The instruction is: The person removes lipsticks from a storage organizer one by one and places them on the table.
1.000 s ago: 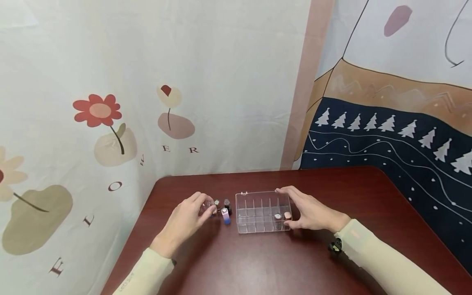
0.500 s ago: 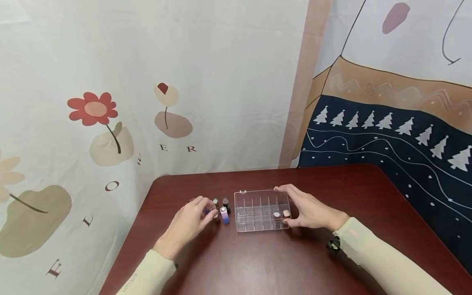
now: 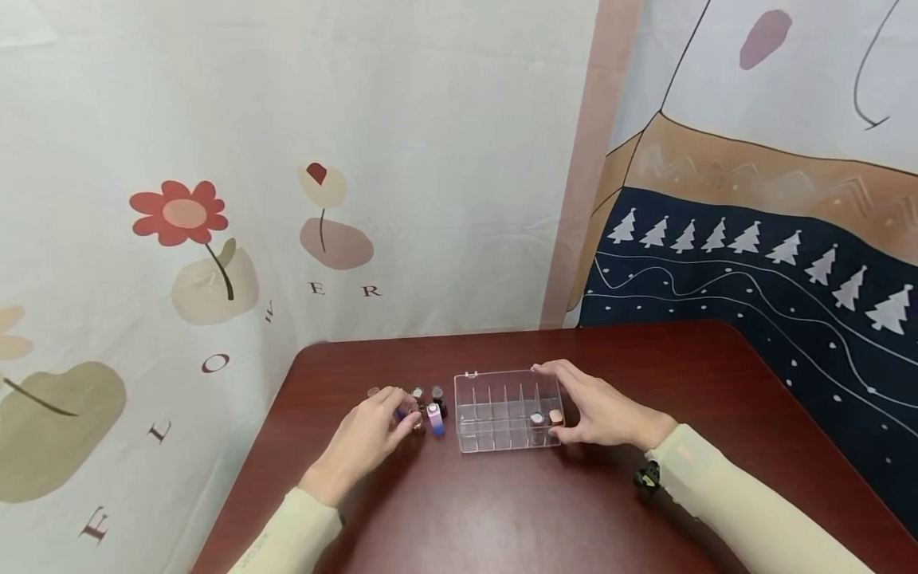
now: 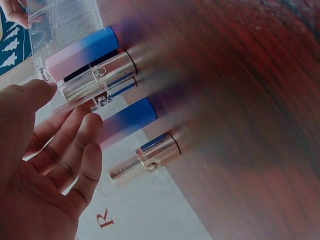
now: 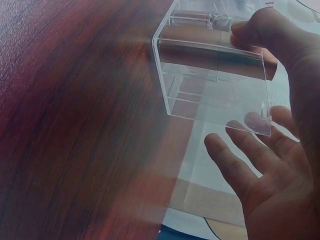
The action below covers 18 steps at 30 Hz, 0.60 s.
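My left hand (image 3: 366, 426) is at a group of upright lipstick tubes left of the box. In the left wrist view its thumb and fingers pinch the clear-capped end of a gold lipstick tube (image 4: 100, 76), whose base is near the table. Pink-and-blue tubes (image 4: 82, 52) stand on either side, and another gold tube (image 4: 145, 159) stands farther out. My right hand (image 3: 602, 406) holds the right end of a clear divided box (image 3: 495, 410), thumb at the near side, fingers at the far edge. Inside stand a peach-topped tube (image 3: 555, 418) and a silver-topped tube (image 3: 537, 418).
The box stands on a dark red wooden table (image 3: 488, 510), with dividers forming two rows of compartments. Dark tubes (image 3: 438, 399) stand between the left hand and the box. A printed cloth (image 3: 459, 175) hangs behind the table's far edge.
My left hand has come down slightly and toward me among the tubes, and a gold tube now shows at its fingertips. The right hand keeps its hold on the box.
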{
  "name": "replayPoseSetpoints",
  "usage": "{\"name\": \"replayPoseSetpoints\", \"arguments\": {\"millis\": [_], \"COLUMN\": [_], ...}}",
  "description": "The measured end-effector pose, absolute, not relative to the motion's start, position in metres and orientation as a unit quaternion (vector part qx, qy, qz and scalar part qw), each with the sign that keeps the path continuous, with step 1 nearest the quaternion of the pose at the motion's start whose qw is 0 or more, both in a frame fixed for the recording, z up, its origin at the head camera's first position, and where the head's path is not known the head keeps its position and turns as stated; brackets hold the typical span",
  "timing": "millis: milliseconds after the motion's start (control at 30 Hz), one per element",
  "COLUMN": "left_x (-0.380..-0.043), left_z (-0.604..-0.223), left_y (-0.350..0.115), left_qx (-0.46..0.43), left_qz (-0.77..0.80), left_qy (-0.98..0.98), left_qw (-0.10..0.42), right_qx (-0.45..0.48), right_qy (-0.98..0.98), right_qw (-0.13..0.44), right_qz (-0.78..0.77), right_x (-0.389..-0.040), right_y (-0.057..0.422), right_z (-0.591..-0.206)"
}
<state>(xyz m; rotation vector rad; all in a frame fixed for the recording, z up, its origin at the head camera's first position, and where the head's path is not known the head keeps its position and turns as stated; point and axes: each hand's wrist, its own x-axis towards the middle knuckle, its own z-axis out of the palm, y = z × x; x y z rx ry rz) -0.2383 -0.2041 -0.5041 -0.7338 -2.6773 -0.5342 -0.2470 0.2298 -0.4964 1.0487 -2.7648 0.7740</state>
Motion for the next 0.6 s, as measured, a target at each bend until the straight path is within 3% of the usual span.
{"name": "replayPoseSetpoints", "arguments": {"millis": [400,600], "left_x": [-0.2408,-0.2385], "left_z": [-0.5027,-0.4961], "left_y": [-0.2032,-0.2041], "left_qx": [-0.246,-0.247], "left_qz": [-0.192,-0.192], "left_qy": [-0.939,-0.935], "left_qw": [0.147,0.166], "right_qx": [0.347,0.339], "right_qy": [-0.902,-0.905], "right_qw": [0.056,0.041], "right_qz": [0.25,0.254], "right_x": [-0.2459,-0.2462], "right_y": [0.231,0.2305], "right_z": [-0.4971,-0.4968]}}
